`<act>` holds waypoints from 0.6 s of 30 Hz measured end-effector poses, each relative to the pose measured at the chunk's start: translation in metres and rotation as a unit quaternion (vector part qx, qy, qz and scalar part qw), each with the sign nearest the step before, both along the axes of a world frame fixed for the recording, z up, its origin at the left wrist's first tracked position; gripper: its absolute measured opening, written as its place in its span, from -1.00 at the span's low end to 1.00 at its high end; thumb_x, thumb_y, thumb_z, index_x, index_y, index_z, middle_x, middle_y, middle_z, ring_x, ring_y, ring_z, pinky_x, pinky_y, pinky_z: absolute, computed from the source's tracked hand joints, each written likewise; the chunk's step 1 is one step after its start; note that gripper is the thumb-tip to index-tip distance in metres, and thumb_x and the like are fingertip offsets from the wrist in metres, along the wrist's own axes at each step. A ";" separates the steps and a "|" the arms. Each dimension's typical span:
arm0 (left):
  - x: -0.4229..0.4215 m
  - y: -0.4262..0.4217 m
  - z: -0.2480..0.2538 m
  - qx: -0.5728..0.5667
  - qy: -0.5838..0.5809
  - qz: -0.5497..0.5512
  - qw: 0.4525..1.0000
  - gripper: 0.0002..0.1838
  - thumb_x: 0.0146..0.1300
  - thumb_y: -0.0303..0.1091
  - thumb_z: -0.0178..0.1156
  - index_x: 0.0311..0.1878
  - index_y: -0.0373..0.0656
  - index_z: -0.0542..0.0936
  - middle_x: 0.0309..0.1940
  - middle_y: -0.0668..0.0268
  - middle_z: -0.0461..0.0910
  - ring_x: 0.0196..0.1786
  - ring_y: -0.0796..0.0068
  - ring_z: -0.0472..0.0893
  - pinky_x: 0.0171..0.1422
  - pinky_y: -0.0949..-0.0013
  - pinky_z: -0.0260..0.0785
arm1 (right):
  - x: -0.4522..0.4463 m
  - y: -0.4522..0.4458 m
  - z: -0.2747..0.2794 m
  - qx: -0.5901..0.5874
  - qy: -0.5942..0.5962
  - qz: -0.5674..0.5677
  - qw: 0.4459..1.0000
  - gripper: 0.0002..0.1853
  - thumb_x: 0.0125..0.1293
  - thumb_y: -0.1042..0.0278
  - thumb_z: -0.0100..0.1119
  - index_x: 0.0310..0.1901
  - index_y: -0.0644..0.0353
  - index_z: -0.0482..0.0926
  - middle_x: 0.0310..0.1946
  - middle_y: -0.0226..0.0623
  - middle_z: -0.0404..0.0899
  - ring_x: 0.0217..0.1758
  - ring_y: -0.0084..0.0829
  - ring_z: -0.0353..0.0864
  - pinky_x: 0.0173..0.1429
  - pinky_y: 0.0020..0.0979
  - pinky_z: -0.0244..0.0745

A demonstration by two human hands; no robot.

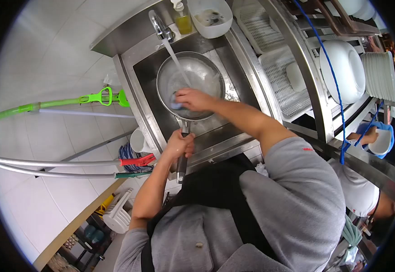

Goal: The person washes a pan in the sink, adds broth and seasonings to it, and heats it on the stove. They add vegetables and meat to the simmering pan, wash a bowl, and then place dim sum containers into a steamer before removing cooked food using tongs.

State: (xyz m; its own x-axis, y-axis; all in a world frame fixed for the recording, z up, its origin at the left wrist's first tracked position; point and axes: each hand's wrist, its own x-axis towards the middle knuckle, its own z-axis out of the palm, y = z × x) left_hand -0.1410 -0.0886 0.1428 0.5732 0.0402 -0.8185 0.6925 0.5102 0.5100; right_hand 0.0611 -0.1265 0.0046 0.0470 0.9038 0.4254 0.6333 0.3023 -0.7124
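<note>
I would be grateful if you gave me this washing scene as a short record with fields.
Place: metal sink
Left hand: grips the pan's handle
Right hand: presses a bluish scrubber inside the pan
Faucet: running into the pan
Behind sink: bottle of yellow liquid, white tub
Scrubber type: cannot tell
</note>
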 end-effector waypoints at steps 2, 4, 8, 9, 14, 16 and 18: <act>-0.003 0.007 0.003 -0.024 0.005 0.004 1.000 -0.81 0.42 -0.39 0.11 -0.28 -0.06 0.29 -0.70 0.51 0.16 -0.73 0.69 0.15 -0.70 0.49 0.05 | 0.028 0.006 -0.022 -0.090 0.004 -0.069 0.993 -0.75 0.22 0.24 0.23 -0.11 0.11 0.63 -0.12 -0.10 0.60 0.02 -0.03 0.60 0.10 -0.14 0.51; -0.003 0.006 0.003 -0.049 0.008 0.006 0.999 -0.82 0.42 -0.40 0.10 -0.28 -0.06 0.29 -0.70 0.50 0.16 -0.73 0.69 0.15 -0.70 0.48 0.06 | 0.054 0.022 -0.006 -0.207 -0.003 -0.159 0.965 -0.65 0.18 0.11 0.27 -0.07 0.11 0.60 -0.16 -0.08 0.63 -0.03 -0.01 0.62 0.05 -0.10 0.54; 0.002 -0.001 -0.008 0.010 0.014 -0.021 1.000 -0.83 0.41 -0.43 0.10 -0.28 -0.07 0.29 -0.70 0.51 0.18 -0.72 0.70 0.15 -0.70 0.49 0.04 | -0.007 0.047 0.010 -0.150 0.030 -0.283 0.947 -0.75 0.30 0.16 0.20 -0.09 0.10 0.67 -0.12 -0.10 0.62 -0.04 -0.02 0.63 0.04 -0.10 0.55; 0.002 -0.001 -0.011 0.050 0.008 -0.023 0.998 -0.83 0.41 -0.44 0.09 -0.28 -0.07 0.30 -0.69 0.51 0.18 -0.72 0.70 0.15 -0.71 0.49 0.03 | -0.018 0.033 0.004 -0.151 0.030 -0.283 0.947 -0.75 0.30 0.16 0.20 -0.09 0.10 0.67 -0.12 -0.10 0.62 -0.04 -0.02 0.63 0.04 -0.10 0.55; -0.005 0.023 0.009 -0.018 0.026 0.019 0.999 -0.84 0.41 -0.44 0.09 -0.27 -0.07 0.31 -0.68 0.49 0.19 -0.72 0.69 0.16 -0.71 0.50 0.04 | 0.037 -0.017 -0.034 -0.280 0.023 -0.102 0.954 -0.74 0.22 0.23 0.24 -0.10 0.12 0.65 -0.17 -0.05 0.60 -0.06 -0.02 0.62 0.02 -0.09 0.53; -0.004 0.019 0.008 -0.048 0.026 0.028 0.998 -0.85 0.42 -0.44 0.09 -0.26 -0.08 0.31 -0.68 0.48 0.20 -0.72 0.69 0.17 -0.71 0.50 0.04 | 0.046 0.011 -0.026 -0.254 0.030 -0.211 0.943 -0.75 0.21 0.23 0.26 -0.12 0.12 0.65 -0.16 -0.06 0.60 -0.06 -0.02 0.61 0.03 -0.11 0.52; -0.001 0.010 0.001 -0.030 0.032 -0.011 0.999 -0.85 0.41 -0.43 0.10 -0.26 -0.08 0.32 -0.68 0.47 0.22 -0.72 0.68 0.17 -0.71 0.50 0.04 | 0.032 0.038 -0.013 -0.223 0.037 -0.321 0.920 -0.76 0.19 0.24 0.27 -0.14 0.13 0.65 -0.16 -0.07 0.59 -0.07 -0.03 0.61 0.04 -0.14 0.51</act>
